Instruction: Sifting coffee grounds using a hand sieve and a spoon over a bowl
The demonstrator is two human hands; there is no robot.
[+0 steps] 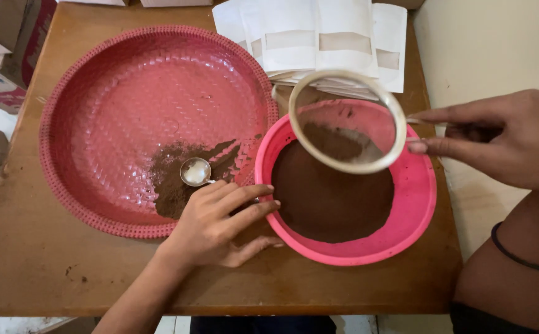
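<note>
Wooden table (47, 272): brown, worn, bearing all items listed.

Left hand (217, 226): nearest the viewer, palm down, fingers curled loosely around the handle of a metal spoon (196, 171). The wrist rests at the seam between tray and bowl.

Spoon: small, round-bowled and shiny, lying in a patch of brown powder (170, 185) on the near right floor of the tray, just beyond the fingertips.

Red tray (127, 93): large, round, with a woven-pattern surface and beaded rim, mostly bare.

Pink bowl (418, 204): round plastic, touching the tray's right rim, holding a wide bed of fine brown powder.

Sieve (346, 120): round, pale-rimmed, with fine mesh, tilted above the bowl's far half, a dark heap of powder in its lower part.

Right hand (498, 142): reaches in from the right, thumb and forefinger pinched on the sieve's thin handle, remaining fingers folded; a dark band circles the forearm.

White pouches (319, 37): flat, stacked and fanned at the far edge, behind the sieve.
</note>
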